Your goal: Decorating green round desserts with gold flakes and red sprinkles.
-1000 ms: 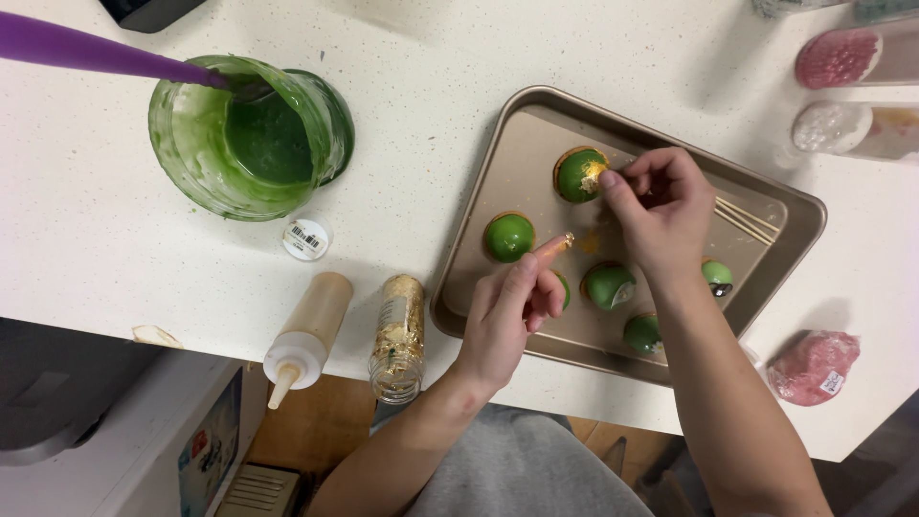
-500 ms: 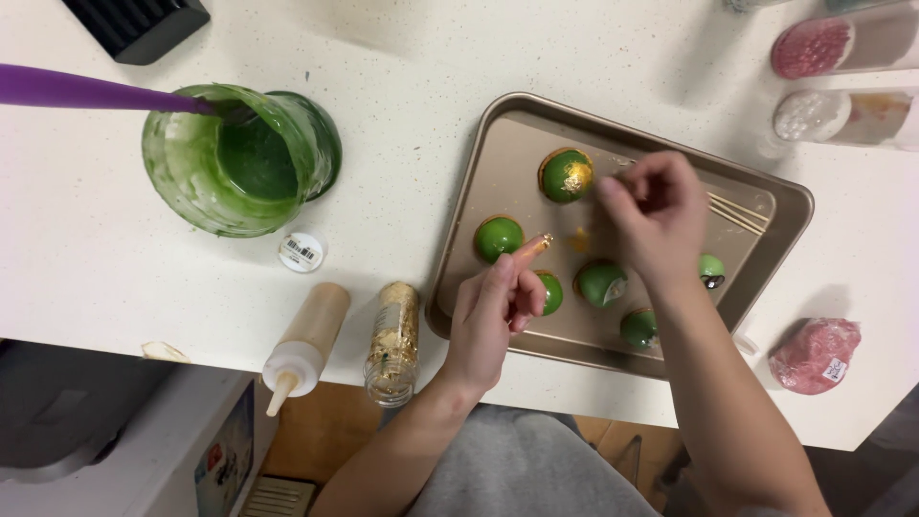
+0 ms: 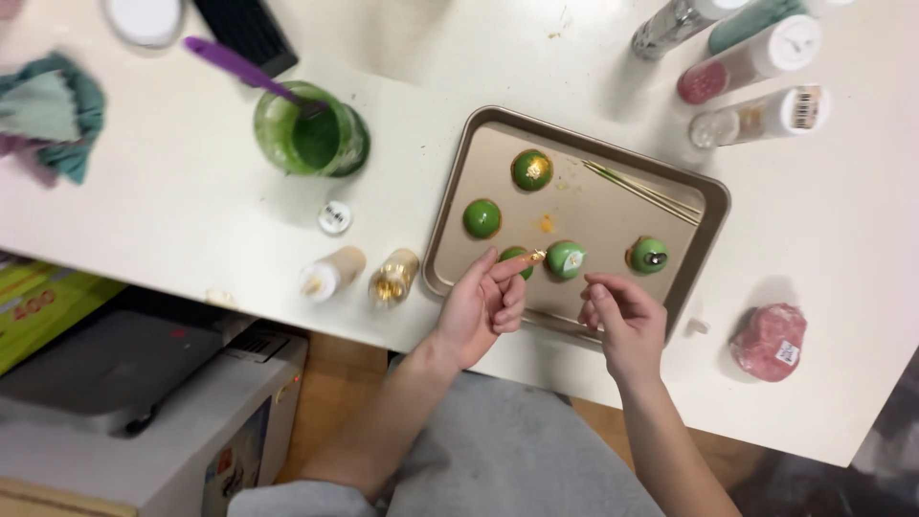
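Decorating looks to be in hand: the left hand [image 3: 483, 308] pinches a gold fleck at its fingertip over the tray [image 3: 704, 196]'s near edge, touching a green ball [image 3: 517, 258], while the right hand [image 3: 622, 316] at 4 o'clock curls closed, and what it holds I cannot tell. The fleck likely needs a light, steady press onto a ball [image 3: 565, 259] just at 3 o'clock. Skewers [image 3: 643, 191] lie at 1 o'clock; bare tray between the balls leaves room.

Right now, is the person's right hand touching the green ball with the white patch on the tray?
Apart. The head view shows bare tray between the right hand and the green ball; the fingertips sit below it.
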